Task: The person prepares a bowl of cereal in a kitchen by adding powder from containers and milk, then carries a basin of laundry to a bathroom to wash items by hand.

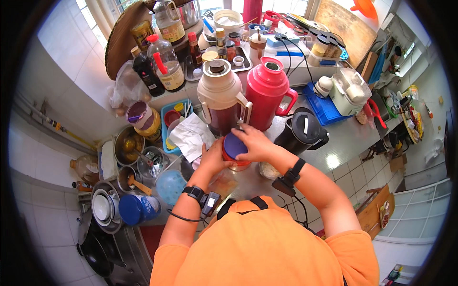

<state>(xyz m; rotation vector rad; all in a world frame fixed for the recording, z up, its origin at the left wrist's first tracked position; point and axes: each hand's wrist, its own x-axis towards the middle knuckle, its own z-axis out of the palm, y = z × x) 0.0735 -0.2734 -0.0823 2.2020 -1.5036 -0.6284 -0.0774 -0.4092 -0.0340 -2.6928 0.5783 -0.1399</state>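
A jar with a dark blue lid (234, 145) and a reddish body stands on the steel counter in front of two thermoses. My left hand (213, 156) is wrapped round the jar's left side, its fingertips partly hidden. My right hand (255, 145) grips the lid from the right, fingers over its top. Just behind are a cream-and-brown thermos (219, 90) and a red thermos (265, 90). A black electric kettle (298, 136) stands to the right, and a crumpled white cloth (186, 136) lies to the left.
A blue tub (169, 109), bowls (101, 205), a light-blue lid (170, 186) and a blue-lidded container (131, 209) crowd the left. Bottles (164, 66) and a tray (243, 57) sit on the back ledge. A blue tray (329, 109) is at right, a black wok (95, 252) at lower left.
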